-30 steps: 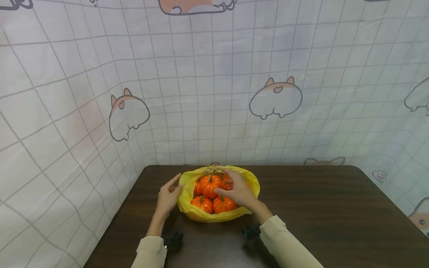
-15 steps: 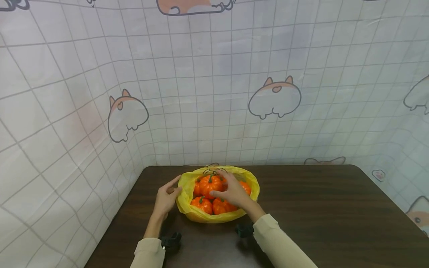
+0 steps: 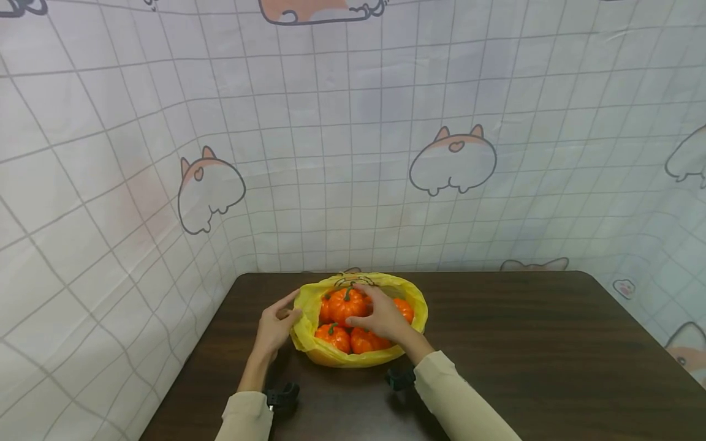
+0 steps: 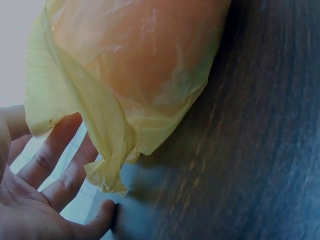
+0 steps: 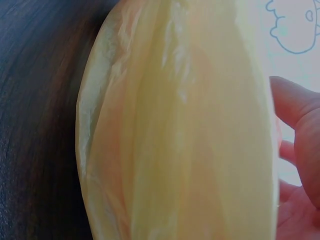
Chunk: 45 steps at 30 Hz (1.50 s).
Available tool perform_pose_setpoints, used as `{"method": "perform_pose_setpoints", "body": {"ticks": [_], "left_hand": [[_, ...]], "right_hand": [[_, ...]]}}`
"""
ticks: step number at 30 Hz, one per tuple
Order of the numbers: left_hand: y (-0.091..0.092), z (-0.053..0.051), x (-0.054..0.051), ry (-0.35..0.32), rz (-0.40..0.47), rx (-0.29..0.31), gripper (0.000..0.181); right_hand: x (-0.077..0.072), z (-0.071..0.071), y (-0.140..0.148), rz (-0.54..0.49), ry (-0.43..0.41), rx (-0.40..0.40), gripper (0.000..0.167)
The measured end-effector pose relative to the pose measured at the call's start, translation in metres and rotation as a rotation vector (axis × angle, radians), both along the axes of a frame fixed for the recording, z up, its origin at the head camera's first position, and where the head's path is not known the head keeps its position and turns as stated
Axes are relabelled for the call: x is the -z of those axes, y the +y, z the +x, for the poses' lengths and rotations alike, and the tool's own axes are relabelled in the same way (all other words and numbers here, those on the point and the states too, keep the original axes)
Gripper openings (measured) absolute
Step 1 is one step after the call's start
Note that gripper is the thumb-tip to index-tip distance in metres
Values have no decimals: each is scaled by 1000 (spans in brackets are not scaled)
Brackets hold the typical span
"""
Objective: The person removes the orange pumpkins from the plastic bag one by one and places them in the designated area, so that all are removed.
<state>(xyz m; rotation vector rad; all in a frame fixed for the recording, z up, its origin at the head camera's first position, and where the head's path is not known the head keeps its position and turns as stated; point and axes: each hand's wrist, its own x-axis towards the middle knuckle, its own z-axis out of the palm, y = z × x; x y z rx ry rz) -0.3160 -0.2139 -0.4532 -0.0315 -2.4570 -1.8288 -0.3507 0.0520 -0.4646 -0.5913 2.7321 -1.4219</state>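
In the head view a yellow plastic bag (image 3: 309,350) lies wide open on the table with several orange pumpkins in it. My left hand (image 3: 273,329) is at the bag's left rim, thumb and fingers spread. The left wrist view shows that hand (image 4: 42,195) with long, loose fingers partly behind the yellow film (image 4: 102,117). My right hand (image 3: 386,315) reaches over the bag, thumb and fingers around the right side of the middle pumpkin (image 3: 339,305); some fingertips are hidden. In the right wrist view the bag's side (image 5: 165,130) covers what that hand (image 5: 305,150) touches.
The bag stands near the back edge of a dark wooden table (image 3: 513,343). Behind and to the left hangs a white gridded cloth (image 3: 353,153) with cartoon animals. A dark band with a small device (image 3: 284,395) is at my left wrist, and another (image 3: 401,378) at my right.
My right hand has moved left onto the middle pumpkin, uncovering another pumpkin at the bag's right. My left hand and the bag have hardly moved.
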Motion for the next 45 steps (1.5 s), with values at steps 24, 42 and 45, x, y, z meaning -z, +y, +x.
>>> {"method": "perform_pose_setpoints", "body": {"ticks": [24,42,45], "left_hand": [[-2,-3,4,-20,35,9,56],[-1,-2,6,6,49,4,56],[-1,1,3,15,37,8,56]], "right_hand": [[-8,11,16,-200,-7,44,75],[-11,21,38,-325,-79,23,75],[-13,21,44,-324,-62,23,72]]}}
